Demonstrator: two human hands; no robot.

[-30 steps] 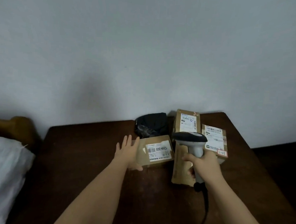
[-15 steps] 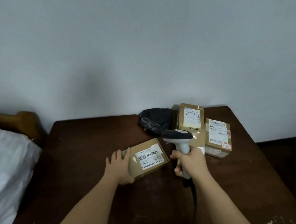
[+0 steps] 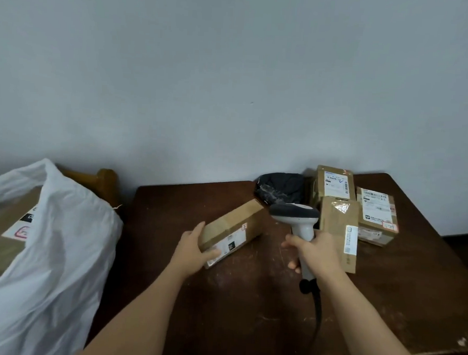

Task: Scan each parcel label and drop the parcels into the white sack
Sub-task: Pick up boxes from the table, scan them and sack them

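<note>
Trouble could start with your left hand, which grips only the near end of the cardboard parcel, fingers curled over its top and thumb on the label side; held by one end, the tilted box could twist free before reaching the white sack at your left, whose mouth sags over a box already inside; your right hand is wrapped round the scanner handle, and its trailing cable could snag the table edge; three more parcels wait near the wall; the held label's print is unreadable, and the sack's lower part is cut off
</note>
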